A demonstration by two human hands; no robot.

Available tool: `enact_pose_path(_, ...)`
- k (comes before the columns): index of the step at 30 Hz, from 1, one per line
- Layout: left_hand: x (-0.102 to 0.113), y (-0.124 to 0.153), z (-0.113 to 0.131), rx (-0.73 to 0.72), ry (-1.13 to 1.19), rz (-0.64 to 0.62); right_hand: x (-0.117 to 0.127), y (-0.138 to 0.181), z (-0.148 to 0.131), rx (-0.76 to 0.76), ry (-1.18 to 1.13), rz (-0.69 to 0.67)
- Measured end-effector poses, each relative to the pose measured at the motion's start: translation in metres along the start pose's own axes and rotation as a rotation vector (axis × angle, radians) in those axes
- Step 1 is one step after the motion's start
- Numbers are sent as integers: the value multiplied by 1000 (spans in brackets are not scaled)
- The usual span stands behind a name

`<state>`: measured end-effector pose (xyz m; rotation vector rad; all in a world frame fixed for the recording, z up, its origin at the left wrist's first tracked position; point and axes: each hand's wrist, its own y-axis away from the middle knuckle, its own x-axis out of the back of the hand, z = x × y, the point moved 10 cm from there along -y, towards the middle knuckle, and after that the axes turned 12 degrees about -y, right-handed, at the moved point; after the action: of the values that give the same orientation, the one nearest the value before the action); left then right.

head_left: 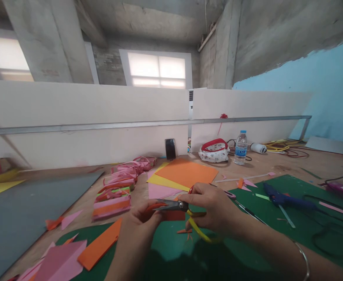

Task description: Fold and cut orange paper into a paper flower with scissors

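My left hand (143, 222) pinches a small piece of orange paper (174, 215) above the green cutting mat (171, 253). In my right hand (210, 205) is a pair of scissors (184, 205) with yellow-and-red handles, its blades pointing left across the paper and reaching my left fingers. Part of the paper is hidden behind the blades and fingers. Small orange scraps (185, 231) lie on the mat below the scissors. A folded orange paper strip (99, 245) rests to the left of my left wrist.
Pink paper pieces (61, 261) lie at front left. Behind stand a row of folded pink paper packets (112, 207), orange sheets (189, 171), a phone (170, 149), a pouch (214, 151) and a water bottle (240, 148). A blue glue gun (287, 200) lies right, with cords.
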<state>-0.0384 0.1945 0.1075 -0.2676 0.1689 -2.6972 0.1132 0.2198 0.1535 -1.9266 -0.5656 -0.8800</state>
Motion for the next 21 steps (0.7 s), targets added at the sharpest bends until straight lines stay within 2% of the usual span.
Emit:
enact_pose_path(5, -3, -3, -8, 53, 23, -27, -2, -2, -3, -2, 97, -39)
enact_pose_path(13, -1, -1, 1, -12, -29, -11, -3, 0, 0, -25, 77, -37)
enact_pose_path(18, -5, 1, 8, -46, -44, -58, -2, -1, 0, -9, 107, -36)
enact_pose_path(21, -2, 2, 9, -51, -38, -26, -2, -1, -1, 11, 135, -23)
